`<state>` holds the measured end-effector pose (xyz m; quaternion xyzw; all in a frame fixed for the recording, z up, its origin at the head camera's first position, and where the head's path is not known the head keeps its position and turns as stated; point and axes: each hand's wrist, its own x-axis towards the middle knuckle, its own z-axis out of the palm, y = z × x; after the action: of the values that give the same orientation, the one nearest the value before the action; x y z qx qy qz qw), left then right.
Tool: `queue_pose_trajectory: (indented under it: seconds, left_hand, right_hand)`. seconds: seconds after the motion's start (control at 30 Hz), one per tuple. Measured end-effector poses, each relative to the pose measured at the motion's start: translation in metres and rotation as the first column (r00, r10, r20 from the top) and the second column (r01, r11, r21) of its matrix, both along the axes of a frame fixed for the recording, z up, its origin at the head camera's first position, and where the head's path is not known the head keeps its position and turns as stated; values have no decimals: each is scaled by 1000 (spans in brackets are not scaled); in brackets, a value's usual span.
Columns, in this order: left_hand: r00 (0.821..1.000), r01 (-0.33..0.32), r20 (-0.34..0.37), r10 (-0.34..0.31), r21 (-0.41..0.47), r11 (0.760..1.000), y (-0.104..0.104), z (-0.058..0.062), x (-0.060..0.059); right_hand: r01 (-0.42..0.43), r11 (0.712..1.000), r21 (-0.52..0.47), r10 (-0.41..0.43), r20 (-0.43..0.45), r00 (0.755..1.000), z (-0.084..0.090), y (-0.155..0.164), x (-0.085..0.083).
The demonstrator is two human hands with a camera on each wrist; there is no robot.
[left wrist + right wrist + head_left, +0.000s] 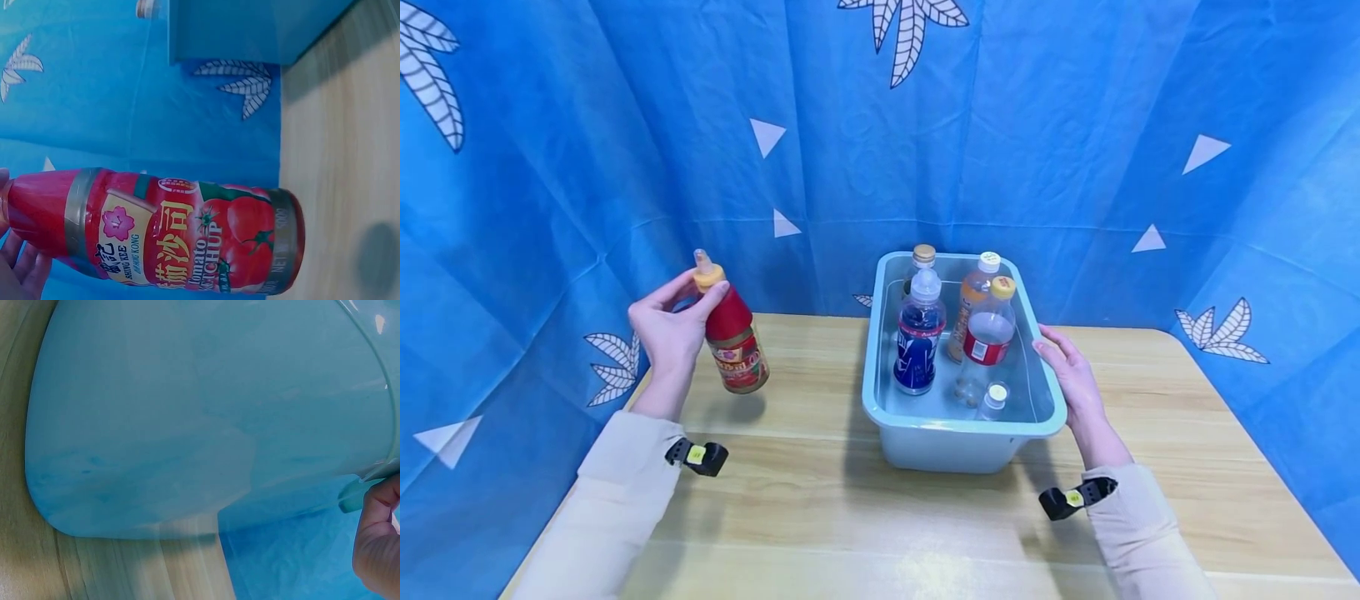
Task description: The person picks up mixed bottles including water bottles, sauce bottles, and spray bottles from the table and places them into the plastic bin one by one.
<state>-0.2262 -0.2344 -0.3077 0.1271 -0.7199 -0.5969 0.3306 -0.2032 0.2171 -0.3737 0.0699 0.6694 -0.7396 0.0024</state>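
Note:
My left hand [666, 325] pinches a red tomato ketchup bottle [737, 354] near its yellow cap. The bottle tilts a little and hangs above the table, left of a light blue plastic tub [871, 350]. In the left wrist view the ketchup label [200, 234] faces the camera. My right hand [1071, 383] grips the tub's right rim; the right wrist view shows its bent fingers [375, 509] at that edge. Inside the tub stand a blue-labelled bottle [917, 346], a red-labelled clear bottle [987, 348] and an orange-labelled bottle [974, 293].
Also in the tub are a tan-capped bottle [923, 255] at the back and a small white-capped bottle [993, 400] in the front right corner. The wooden table [820, 517] meets a blue patterned curtain [880, 167] behind and at both sides.

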Motion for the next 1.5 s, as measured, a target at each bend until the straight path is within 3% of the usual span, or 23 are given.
queue_pose_trajectory:
  seconds: [0.3, 0.53, 1.0, 1.5]
  left_hand:
    - [995, 82, -44, -84, -53, 995, 13, 17, 14]
    - [979, 171, -97, -177, -67, 983, 29, 32, 24]
    - [905, 337, -223, -362, -141, 931, 62, 65, 43]
    - [826, 427, -306, -473, -206, 880, 99, 89, 56]
  right_hand:
    - [-1, 999, -39, 2, 10, 1000, 0, 1, -1]
    - [-2, 999, -35, 2, 6, 1000, -1, 1, -1]
    - [-2, 999, -34, 2, -8, 1000, 1, -1, 2]
    - [3, 1000, 7, -2, -19, 1000, -1, 0, 1]
